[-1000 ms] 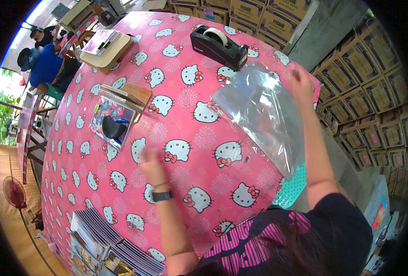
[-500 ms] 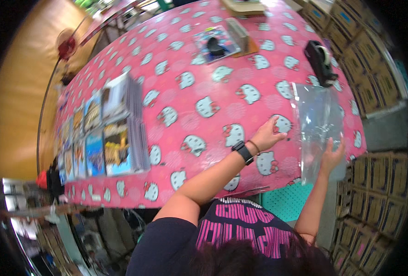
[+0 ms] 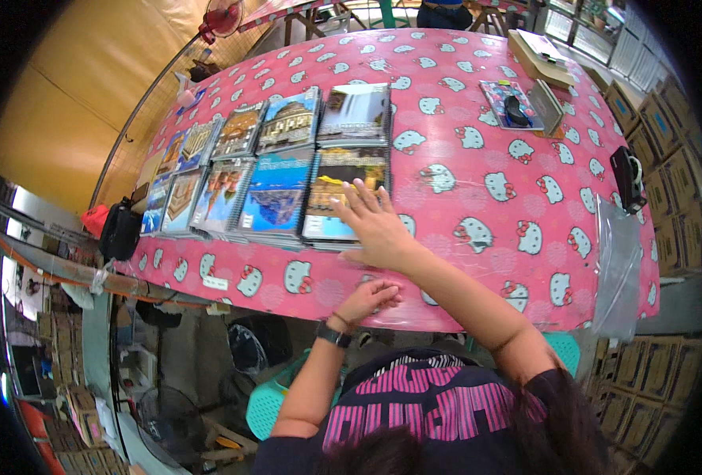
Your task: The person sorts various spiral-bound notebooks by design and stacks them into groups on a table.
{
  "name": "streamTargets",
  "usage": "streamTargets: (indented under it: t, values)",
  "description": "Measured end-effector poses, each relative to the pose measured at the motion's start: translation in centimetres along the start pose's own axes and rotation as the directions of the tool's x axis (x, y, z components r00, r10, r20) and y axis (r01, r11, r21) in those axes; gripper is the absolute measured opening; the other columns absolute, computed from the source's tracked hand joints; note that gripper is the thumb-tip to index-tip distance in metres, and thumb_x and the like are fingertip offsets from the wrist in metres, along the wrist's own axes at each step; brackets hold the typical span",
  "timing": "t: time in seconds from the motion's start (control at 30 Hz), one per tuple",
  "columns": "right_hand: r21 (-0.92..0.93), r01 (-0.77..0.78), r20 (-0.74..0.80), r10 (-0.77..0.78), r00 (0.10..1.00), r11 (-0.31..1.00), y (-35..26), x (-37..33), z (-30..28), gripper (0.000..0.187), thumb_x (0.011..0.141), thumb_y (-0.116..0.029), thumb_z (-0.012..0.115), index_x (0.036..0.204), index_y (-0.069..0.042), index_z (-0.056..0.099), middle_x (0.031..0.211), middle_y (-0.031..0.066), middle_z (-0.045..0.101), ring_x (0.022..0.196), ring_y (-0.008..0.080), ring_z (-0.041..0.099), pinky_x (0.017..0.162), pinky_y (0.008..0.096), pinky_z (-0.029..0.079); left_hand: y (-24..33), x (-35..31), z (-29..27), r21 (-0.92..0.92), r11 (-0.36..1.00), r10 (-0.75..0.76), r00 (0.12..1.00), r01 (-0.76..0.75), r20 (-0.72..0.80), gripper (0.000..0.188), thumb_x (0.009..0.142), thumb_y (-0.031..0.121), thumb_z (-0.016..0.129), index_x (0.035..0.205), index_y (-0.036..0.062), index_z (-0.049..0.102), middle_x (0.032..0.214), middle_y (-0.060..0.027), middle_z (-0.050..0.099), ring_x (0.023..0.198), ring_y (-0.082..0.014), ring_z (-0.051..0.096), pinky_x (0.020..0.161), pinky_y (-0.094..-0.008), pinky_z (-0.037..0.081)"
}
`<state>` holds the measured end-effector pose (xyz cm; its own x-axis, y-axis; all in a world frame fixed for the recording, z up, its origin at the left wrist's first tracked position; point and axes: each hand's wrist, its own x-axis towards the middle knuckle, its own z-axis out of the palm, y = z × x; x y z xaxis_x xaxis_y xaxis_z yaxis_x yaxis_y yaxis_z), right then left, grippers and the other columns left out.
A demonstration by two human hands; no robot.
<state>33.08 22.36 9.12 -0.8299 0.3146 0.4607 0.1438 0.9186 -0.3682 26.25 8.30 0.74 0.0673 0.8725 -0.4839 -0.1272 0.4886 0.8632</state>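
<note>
Stacks of spiral-bound notebooks (image 3: 275,194) with photo covers stand in two rows on the left half of the table. My right hand (image 3: 378,226) reaches across, fingers spread and stretched, over the nearest right-hand stack, whose top notebook (image 3: 343,202) has a yellow and dark cover. Whether the fingertips touch that cover I cannot tell. My left hand (image 3: 368,299), with a dark watch on its wrist, hovers by the table's front edge, fingers curled and nothing seen in them. At the right lies a clear plastic bag (image 3: 618,269), flat, its lower end over the table edge.
A pink cat-patterned cloth (image 3: 454,269) covers the table. Beyond the bag is a black tape dispenser (image 3: 626,178). Farther back lie a packaged item (image 3: 511,107) and a cardboard box (image 3: 537,59). Cartons (image 3: 644,372) are stacked at the right; a teal stool (image 3: 268,408) stands below.
My view has turned left. Both hands have left the area of the plastic bag; the right now reaches over the notebooks, and the left has drawn back toward the front edge.
</note>
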Motion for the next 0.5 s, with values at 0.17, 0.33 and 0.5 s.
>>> streamTargets:
  t: [0.17,0.33,0.5]
  values:
    - [-0.159,0.022,0.178,0.006,0.984,0.987,-2.9,-0.5,5.0,0.048,0.077,-0.014,0.054,0.125,-0.007,0.046,0.129,0.0124,0.047,0.122,0.0281,0.041,0.098,0.0405,0.036,-4.0,-7.1,-7.4,-0.677,0.717,0.161,0.985,-0.164,-0.068,0.064,0.09,0.056,0.029,0.125,0.0045,0.046,0.124,-0.0166,0.051,0.113,-0.0274,0.051,0.091,-0.0399,0.044]
    - [0.394,0.112,0.523,-0.322,0.789,0.912,-12.3,-3.0,1.0,0.058,0.075,-0.024,0.068,0.128,-0.01,0.048,0.13,0.0098,0.047,0.124,0.028,0.04,0.104,0.0405,0.032,-4.1,-10.3,-10.9,-0.731,0.656,0.273,0.962,-0.187,-0.001,0.052,0.088,0.04,0.048,0.121,-0.0005,0.046,0.118,-0.0161,0.055,0.106,-0.0238,0.056,0.09,-0.0372,0.046]
    - [0.35,-0.267,0.131,0.235,0.963,0.898,-1.5,13.5,2.3,0.053,0.077,-0.034,0.067,0.118,-0.003,0.052,0.118,0.0185,0.055,0.109,0.0318,0.052,0.09,0.0396,0.042,-6.0,-14.1,-12.0,-0.643,0.739,0.127,0.978,-0.203,-0.163,0.036,0.078,0.001,0.058,0.113,-0.0014,0.048,0.104,-0.0119,0.06,0.095,-0.0215,0.061,0.082,-0.0348,0.051]
